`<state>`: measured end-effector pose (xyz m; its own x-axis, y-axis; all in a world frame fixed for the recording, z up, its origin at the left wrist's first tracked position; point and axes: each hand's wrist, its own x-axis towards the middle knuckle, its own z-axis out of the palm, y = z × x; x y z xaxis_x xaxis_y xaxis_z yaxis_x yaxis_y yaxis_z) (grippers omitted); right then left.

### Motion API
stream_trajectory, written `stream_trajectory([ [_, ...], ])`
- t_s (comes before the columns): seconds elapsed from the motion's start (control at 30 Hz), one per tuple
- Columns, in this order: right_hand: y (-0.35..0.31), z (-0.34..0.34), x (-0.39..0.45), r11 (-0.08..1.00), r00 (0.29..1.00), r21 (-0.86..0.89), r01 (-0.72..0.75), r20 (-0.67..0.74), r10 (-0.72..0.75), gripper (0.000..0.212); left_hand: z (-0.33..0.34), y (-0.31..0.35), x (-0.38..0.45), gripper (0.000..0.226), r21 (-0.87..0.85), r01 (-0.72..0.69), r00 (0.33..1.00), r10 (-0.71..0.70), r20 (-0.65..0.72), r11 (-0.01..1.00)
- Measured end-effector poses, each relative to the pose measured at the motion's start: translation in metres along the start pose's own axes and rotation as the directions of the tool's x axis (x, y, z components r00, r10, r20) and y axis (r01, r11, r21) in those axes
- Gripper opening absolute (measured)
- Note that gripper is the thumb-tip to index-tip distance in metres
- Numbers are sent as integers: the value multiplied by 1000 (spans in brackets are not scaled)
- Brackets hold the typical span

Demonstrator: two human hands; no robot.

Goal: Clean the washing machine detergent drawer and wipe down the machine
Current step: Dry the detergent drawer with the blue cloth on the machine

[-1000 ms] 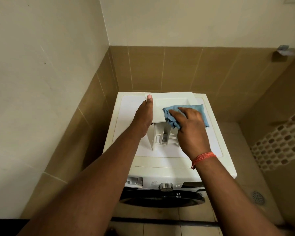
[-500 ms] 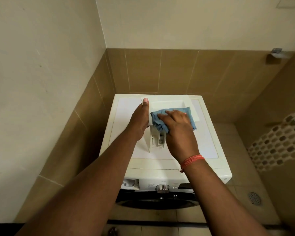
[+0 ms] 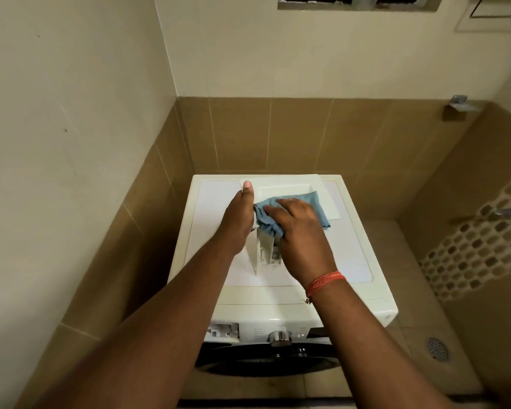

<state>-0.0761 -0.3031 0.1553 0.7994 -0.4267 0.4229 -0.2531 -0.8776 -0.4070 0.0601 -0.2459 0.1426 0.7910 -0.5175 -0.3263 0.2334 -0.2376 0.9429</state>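
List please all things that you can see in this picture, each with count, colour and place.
washing machine: one, white, in the tiled corner
detergent drawer: one, white, taken out, lying on the machine top
cloth: one, blue, on the drawer
control knob: one, silver, front panel
floor drain: one, grey, floor at right
wrist thread: one, orange-red, right wrist
left hand: one, holds the drawer's left side
right hand: one, presses the cloth onto the drawer
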Motion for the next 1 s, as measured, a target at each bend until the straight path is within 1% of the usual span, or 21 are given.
stream_trajectory([
  [0.03, 4, -3, 3, 1000, 1000, 3, 8, -1, -8, 44, 0, 0, 2, 71, 8, 0, 1000, 0, -5, 1000],
  [0.1, 19, -12, 9, 998, 998, -1, -62, -24, 62, 51, 0, -1, 2, 71, 32, -12, 1000, 13, -18, 999],
  [0.17, 36, -21, 16, 983, 985, -69, -170, -24, 169, 57, 1, -3, 4, 71, 27, -37, 999, 37, -14, 999],
  [0.23, 42, -25, 25, 960, 974, -171, -223, -10, 225, 52, 1, -5, 5, 70, 23, -51, 999, 52, -13, 998],
  [0.27, 39, -24, 30, 954, 976, -212, -211, 6, 217, 48, 1, -5, 5, 70, 25, -54, 998, 55, -15, 998],
  [0.33, 24, -19, 42, 961, 986, -248, -118, 82, 142, 44, 2, -6, 6, 69, 45, -57, 998, 58, -30, 997],
  [0.4, 4, -8, 52, 983, 987, -184, -28, 149, 56, 47, 2, -7, 6, 67, 57, -64, 997, 66, -41, 996],
  [0.43, -6, -4, 56, 990, 987, -137, -4, 159, 26, 47, 2, -7, 7, 66, 41, -66, 997, 67, -37, 997],
  [0.5, -16, -1, 60, 998, 989, -58, 23, 147, -14, 42, 1, -7, 8, 63, 2, -55, 998, 55, -27, 998],
  [0.53, -13, -3, 63, 998, 989, -54, 35, 143, -27, 38, 0, -7, 8, 62, 5, -62, 998, 62, -22, 998],
  [0.6, 4, -14, 69, 989, 984, -134, 59, 177, -35, 36, 0, -8, 8, 64, 47, -81, 997, 82, -14, 996],
  [0.73, 38, -42, 86, 951, 954, -307, 34, 294, 60, 36, 5, -12, 6, 71, 82, -118, 993, 119, -10, 990],
  [0.8, 35, -43, 91, 937, 955, -339, 79, 295, 27, 29, 6, -11, 7, 71, 75, -122, 992, 123, -10, 990],
  [0.93, 10, -27, 96, 968, 961, -196, 159, 257, -105, 20, 8, -9, 8, 63, 55, -127, 992, 126, 17, 990],
  [1.0, 4, -19, 94, 974, 963, -143, 177, 230, -141, 16, 8, -9, 7, 61, 26, -125, 992, 125, 15, 992],
])
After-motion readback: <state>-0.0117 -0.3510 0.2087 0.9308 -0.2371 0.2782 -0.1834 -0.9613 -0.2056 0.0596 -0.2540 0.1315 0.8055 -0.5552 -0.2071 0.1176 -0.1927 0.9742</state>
